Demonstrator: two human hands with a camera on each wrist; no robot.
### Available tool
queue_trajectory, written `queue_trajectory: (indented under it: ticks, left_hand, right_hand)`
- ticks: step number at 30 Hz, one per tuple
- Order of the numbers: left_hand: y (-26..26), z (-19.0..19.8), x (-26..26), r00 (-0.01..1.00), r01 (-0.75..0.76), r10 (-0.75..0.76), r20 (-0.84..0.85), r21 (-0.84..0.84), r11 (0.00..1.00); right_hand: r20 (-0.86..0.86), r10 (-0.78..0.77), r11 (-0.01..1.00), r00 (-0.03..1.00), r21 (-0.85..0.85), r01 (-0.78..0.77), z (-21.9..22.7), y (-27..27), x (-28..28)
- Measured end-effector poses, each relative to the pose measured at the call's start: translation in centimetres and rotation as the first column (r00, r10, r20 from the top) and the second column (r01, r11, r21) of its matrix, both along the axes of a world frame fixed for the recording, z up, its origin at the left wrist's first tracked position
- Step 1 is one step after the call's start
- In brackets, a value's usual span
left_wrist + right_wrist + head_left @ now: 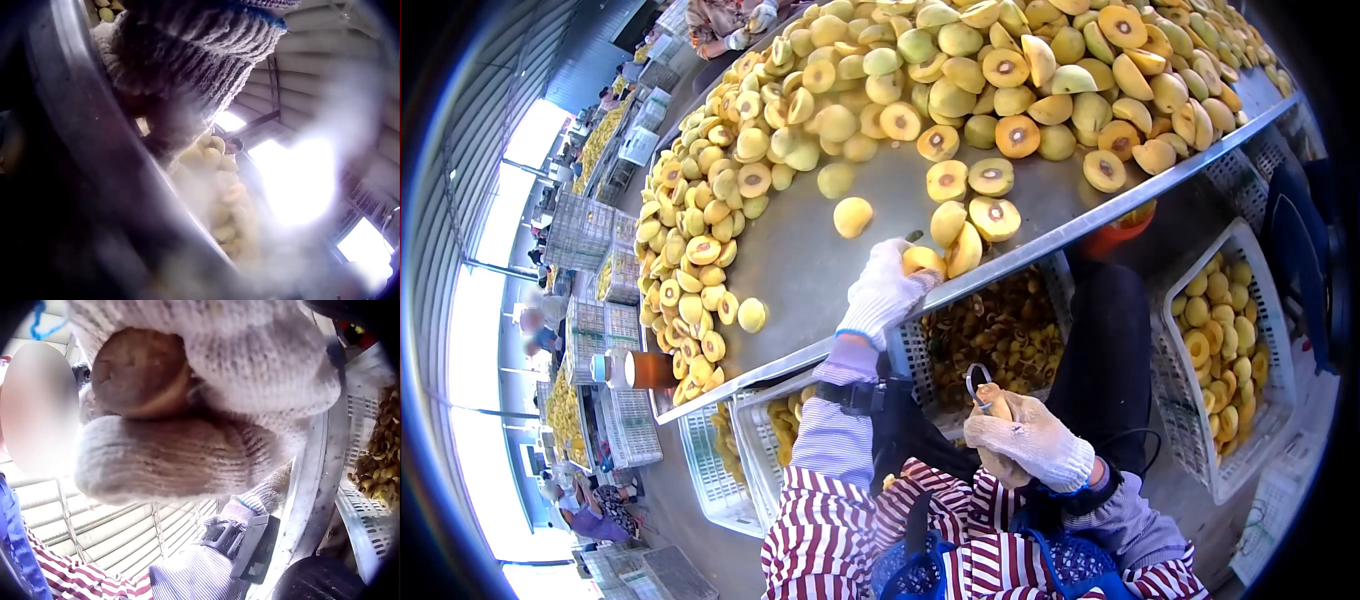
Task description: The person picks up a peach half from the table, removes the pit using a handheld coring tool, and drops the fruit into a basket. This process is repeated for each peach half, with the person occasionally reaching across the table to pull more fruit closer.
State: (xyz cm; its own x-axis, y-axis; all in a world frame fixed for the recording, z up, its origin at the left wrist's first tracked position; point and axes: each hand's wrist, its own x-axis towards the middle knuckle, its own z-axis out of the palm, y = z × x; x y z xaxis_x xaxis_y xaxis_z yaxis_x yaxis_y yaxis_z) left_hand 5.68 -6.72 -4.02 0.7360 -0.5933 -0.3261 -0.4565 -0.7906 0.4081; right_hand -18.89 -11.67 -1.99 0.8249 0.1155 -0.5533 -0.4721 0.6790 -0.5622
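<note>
In the head view my left hand [888, 290], in a white knit glove, is at the table's front edge. Its thumb and fingers curl round a yellow peach half [923, 261]. More peach halves [995, 218] lie just beyond it, some cut side up with a brown centre. My gloved right hand [1030, 440] is lower, over my lap, gripping a pitting tool by its wooden handle [994, 403]; a curved metal loop [975, 378] stands out from the fist. The right wrist view shows the round handle end [142, 374] between the curled fingers.
A large heap of peach halves [840, 120] covers the metal table's [800, 265] far side. Below the raised rim is a crate of brown pits and scraps [1000, 335]. A white crate of peach halves [1175, 385] stands right. An orange cup [650, 370] is at the left corner.
</note>
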Motion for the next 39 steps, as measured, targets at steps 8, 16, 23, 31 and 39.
queue_trajectory:
  ticks: [8,16,23,31,39]
  left_hand:
    - [4.0,0.6,-5.7,0.692,-0.553,-0.134,-0.71,-0.639,0.535]
    - [4.4,2.3,-11.2,0.555,-0.711,-0.269,-0.787,-0.617,0.337]
    - [4.4,3.5,-13.9,0.592,-0.712,-0.241,-0.769,-0.639,0.291]
    - [4.2,4.4,-15.1,0.731,-0.541,-0.264,-0.629,-0.77,0.337]
    - [4.0,5.3,-14.9,0.661,-0.439,-0.452,-0.599,-0.797,0.416]
  right_hand:
    - [-0.007,-0.027,0.985,1.0,-0.17,0.026,1.3,-0.5,0.9]
    - [0.082,-0.032,0.84,0.996,-0.538,0.071,-0.3,0.9,0.6]
    - [0.142,-0.095,0.832,0.985,-0.532,0.157,0.0,1.2,0.2]
    - [0.071,0.061,0.996,0.996,-0.076,-0.056,0.7,0.1,-0.9]
    - [0.36,0.129,0.815,0.924,0.492,-0.306,-6.8,1.5,-3.7]
